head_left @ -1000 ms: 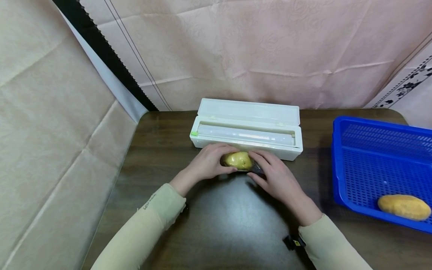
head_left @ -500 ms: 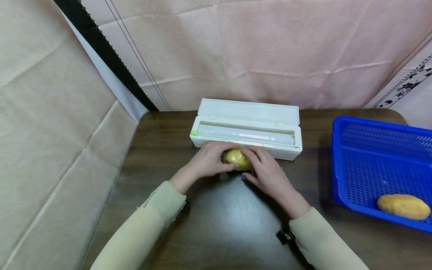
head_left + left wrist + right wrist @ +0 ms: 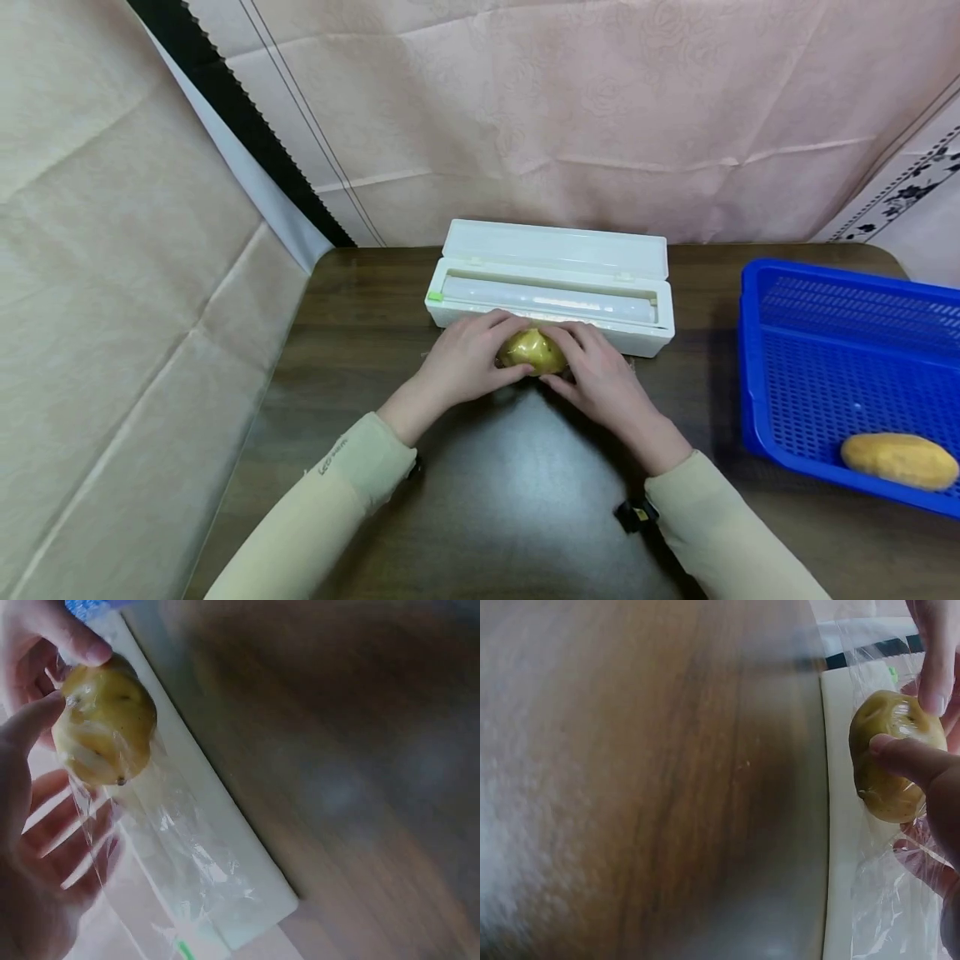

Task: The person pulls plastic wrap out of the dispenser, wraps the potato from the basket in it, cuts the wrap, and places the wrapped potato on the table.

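Between both hands is a potato [image 3: 534,352], yellow-brown and shiny under clear cling film [image 3: 191,862]. My left hand [image 3: 472,357] holds its left side, with the thumb in front and the fingers behind. On the opposite side my right hand [image 3: 600,377] grips it, its thumb [image 3: 911,757] pressed on the skin. Loose film trails from the potato past the left fingers in the left wrist view, and around the right fingers in the right wrist view. Directly behind the hands stands a white cling film box [image 3: 637,340], lid raised, with a film roll [image 3: 540,297] inside.
A blue plastic basket [image 3: 757,400] stands at the right of the brown wooden table [image 3: 480,517]. Another yellowish potato [image 3: 900,461] lies in its near right part. Pale cloth [image 3: 600,108] hangs behind the table and along its left side.
My right hand has moved left and closed in on the potato, near the left hand. The potato has turned slightly in the hands. Box and basket stay put.
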The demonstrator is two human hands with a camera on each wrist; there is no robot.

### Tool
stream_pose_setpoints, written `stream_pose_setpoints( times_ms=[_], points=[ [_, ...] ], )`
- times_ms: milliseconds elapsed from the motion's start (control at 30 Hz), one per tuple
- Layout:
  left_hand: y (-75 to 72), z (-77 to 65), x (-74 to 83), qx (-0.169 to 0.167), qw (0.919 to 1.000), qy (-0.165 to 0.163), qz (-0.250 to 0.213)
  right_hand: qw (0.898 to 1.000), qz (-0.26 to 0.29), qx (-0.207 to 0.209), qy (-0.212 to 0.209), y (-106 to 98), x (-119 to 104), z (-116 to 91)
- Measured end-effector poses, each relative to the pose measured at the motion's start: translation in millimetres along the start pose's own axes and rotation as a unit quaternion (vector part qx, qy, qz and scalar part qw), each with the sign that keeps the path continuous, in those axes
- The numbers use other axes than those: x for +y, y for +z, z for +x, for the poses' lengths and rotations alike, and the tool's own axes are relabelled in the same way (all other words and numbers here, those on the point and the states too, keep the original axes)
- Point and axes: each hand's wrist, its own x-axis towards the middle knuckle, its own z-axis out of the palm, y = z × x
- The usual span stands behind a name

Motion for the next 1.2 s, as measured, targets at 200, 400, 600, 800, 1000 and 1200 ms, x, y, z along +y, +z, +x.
stream_pose_setpoints(
  times_ms=[200, 400, 600, 800, 1000, 1200],
  points=[
    [3.5, -12.8, 1.8, 0.059, 0.9835, 0.080, 0.151, 1.000, 0.003, -0.007, 0.006, -3.7, -0.1, 2.3],
    [17.4, -18.7, 0.6, 0.087, 0.9649, 0.100, 0.227, 1.000, 0.009, -0.008, 0.009, -7.7, -0.5, 1.8],
    [26.9, -15.8, -1.8, 0.115, 0.9608, 0.089, 0.236, 0.999, 0.031, -0.012, 0.039, -13.0, -4.0, 3.7],
    [26.5, -13.6, -5.3, 0.115, 0.9731, 0.081, 0.183, 0.995, 0.050, -0.036, 0.077, -15.7, -6.3, 5.3],
    [20.3, -12.4, -7.5, 0.096, 0.9816, 0.075, 0.147, 0.996, 0.055, -0.015, 0.063, -15.7, -7.6, 2.1],
    [14.3, -9.6, -9.1, 0.082, 0.9886, 0.064, 0.109, 0.999, 0.028, 0.005, 0.031, -16.0, -8.2, -3.1]
  ],
)
